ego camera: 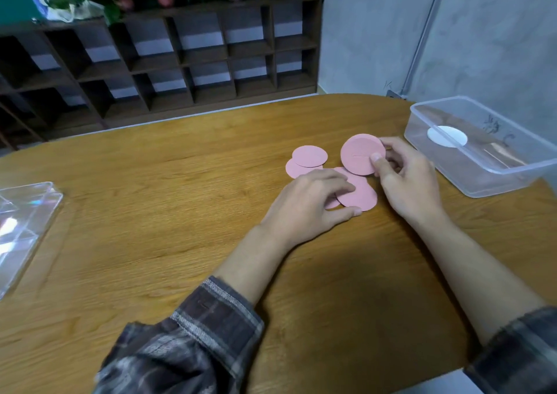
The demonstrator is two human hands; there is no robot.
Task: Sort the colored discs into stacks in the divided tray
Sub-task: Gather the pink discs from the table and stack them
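Several pink discs lie on the wooden table [150, 212]. My right hand [407, 179] pinches one pink disc [358, 153] between thumb and fingers, lifted and tilted toward me. My left hand [313, 203] rests with fingers spread on an overlapping pile of pink discs [361, 196]. Two more pink discs [307, 159] lie overlapped to the left. A clear plastic tray [482, 179] stands at the right with a white disc [446, 135] inside.
A clear plastic lid [24, 224] lies at the table's left edge. Behind the table stands a dark wooden cubby shelf [180, 58] with plants on top. A grey wall with a metal pipe [422, 37] rises at the right.
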